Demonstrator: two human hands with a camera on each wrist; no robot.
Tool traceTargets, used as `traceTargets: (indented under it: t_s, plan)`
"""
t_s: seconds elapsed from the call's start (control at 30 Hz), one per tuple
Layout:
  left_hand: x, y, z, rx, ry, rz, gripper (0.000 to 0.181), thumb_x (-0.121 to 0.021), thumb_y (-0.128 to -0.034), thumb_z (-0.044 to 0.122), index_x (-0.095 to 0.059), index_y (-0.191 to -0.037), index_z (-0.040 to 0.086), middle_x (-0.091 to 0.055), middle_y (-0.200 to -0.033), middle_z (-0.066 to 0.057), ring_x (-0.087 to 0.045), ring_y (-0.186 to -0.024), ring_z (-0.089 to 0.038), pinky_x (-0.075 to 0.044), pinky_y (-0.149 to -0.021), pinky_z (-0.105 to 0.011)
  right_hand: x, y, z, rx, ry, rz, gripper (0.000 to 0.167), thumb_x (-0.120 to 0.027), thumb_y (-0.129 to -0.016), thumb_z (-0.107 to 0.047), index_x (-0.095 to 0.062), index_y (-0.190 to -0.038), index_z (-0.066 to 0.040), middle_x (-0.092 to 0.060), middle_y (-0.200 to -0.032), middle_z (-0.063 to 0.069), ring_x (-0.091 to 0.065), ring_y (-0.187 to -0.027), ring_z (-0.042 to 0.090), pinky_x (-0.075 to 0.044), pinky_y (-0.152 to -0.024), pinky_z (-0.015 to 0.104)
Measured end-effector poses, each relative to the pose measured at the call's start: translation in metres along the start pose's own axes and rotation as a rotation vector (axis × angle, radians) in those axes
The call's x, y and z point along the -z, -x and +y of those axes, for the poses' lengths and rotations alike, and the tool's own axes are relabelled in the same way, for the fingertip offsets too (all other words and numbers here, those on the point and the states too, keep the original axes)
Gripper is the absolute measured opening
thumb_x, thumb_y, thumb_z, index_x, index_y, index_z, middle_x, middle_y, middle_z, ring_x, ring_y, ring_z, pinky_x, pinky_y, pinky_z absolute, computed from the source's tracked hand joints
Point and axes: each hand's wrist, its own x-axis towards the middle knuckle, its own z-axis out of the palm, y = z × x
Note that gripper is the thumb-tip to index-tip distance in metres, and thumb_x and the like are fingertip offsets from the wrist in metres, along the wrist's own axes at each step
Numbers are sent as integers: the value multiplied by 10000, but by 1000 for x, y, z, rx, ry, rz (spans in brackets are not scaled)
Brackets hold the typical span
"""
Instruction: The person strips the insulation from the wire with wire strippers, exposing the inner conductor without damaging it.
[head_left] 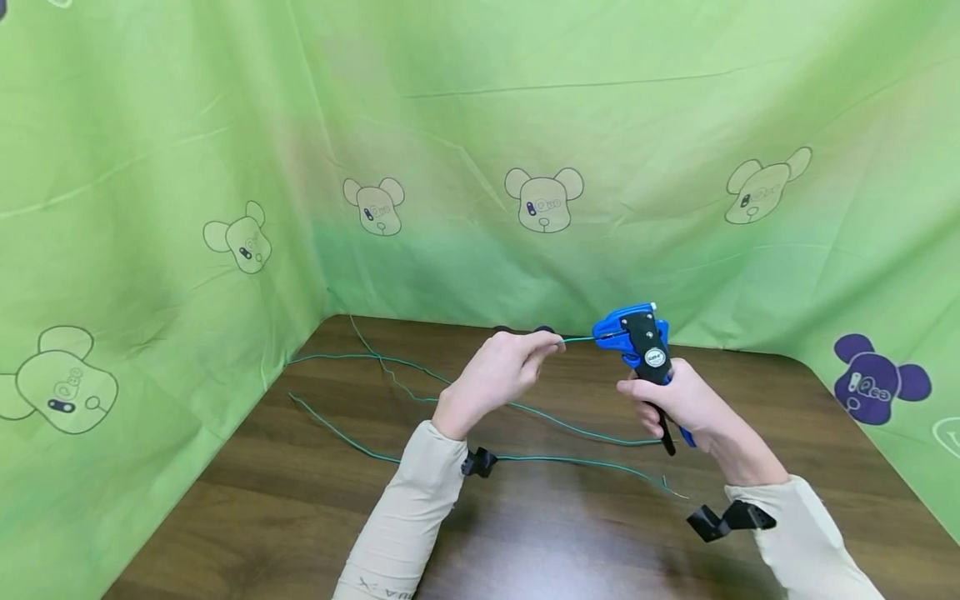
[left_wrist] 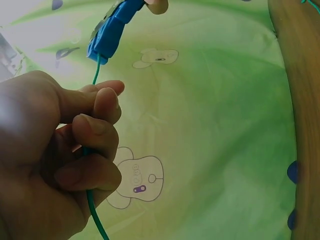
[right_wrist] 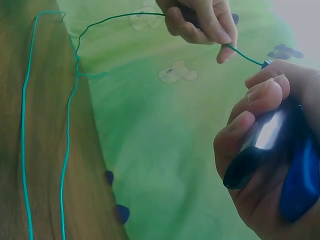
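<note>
Between thumb and fingers, my left hand [head_left: 501, 371] pinches a thin green wire [left_wrist: 97, 70] close to its end. That end runs into the jaws of a blue and black wire stripper [head_left: 636, 333]. My right hand [head_left: 678, 400] grips the stripper by its handles, with fingers wrapped round them, holding it above the table. In the right wrist view the black handle [right_wrist: 252, 150] lies under the curled fingers. The wire tip inside the stripper's head is hidden. Behind my left hand the same wire trails down toward the table.
More green wires lie on the brown wooden table [head_left: 247, 508]; a nearer wire [head_left: 570, 458] has a bare tip at its right end. A green cloth [head_left: 450, 108] with bear-head prints hangs at the back and both sides. Each wrist wears a black mount [head_left: 478, 462].
</note>
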Motion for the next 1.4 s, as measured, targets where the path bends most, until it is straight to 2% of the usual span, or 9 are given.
traceTargets:
  t_s: [0.3, 0.5, 0.7, 1.17, 1.33, 1.4]
  plan:
    - [0, 0, 3, 4, 1, -2, 235, -480, -1044, 188, -693, -1136, 159, -741, -1071, 65, -695, -932, -62, -530, -822, -204, 6, 1, 1, 6, 26, -12, 182, -587, -974, -124, -562, -801, -75, -486, -498, -63, -520, -396, 103, -438, -415, 375]
    - [-1, 1, 2, -8, 9, 8, 232, -478, -1043, 173, -694, -1126, 155, -743, -1063, 57, -694, -912, -64, -531, -810, -211, 9, 1, 0, 10, 46, -15, 181, -590, -973, -126, -553, -826, -28, -496, -499, -57, -530, -397, 117, -445, -426, 394]
    - [0, 1, 3, -9, 30, 10, 233, -474, -1043, 160, -695, -1114, 155, -744, -1060, 51, -686, -896, -53, -526, -799, -201, 10, 1, -2, 4, 47, -16, 166, -587, -974, -122, -562, -835, -34, -510, -501, -53, -539, -399, 120, -460, -439, 405]
    - [0, 1, 3, -10, 100, -3, 228, -471, -1044, 158, -695, -1079, 142, -737, -1035, 43, -552, -691, -38, -439, -669, -147, 15, 4, -2, 26, 59, -41, 134, -566, -982, -104, -598, -853, -90, -541, -518, -61, -558, -406, 117, -465, -457, 424]
    - [0, 1, 3, -13, 100, -2, 227, -471, -1044, 164, -695, -1074, 147, -735, -1025, 47, -537, -677, -32, -433, -667, -140, 16, 5, -2, 32, 72, -42, 133, -566, -981, -103, -577, -849, -87, -548, -522, -61, -566, -411, 123, -460, -467, 427]
    - [-1, 1, 3, -17, 98, -2, 224, -474, -1043, 161, -695, -1071, 150, -735, -1025, 48, -543, -684, -27, -437, -677, -135, 17, 5, -3, 35, 88, -40, 183, -568, -981, -107, -568, -800, -75, -546, -519, -61, -568, -408, 129, -456, -469, 428]
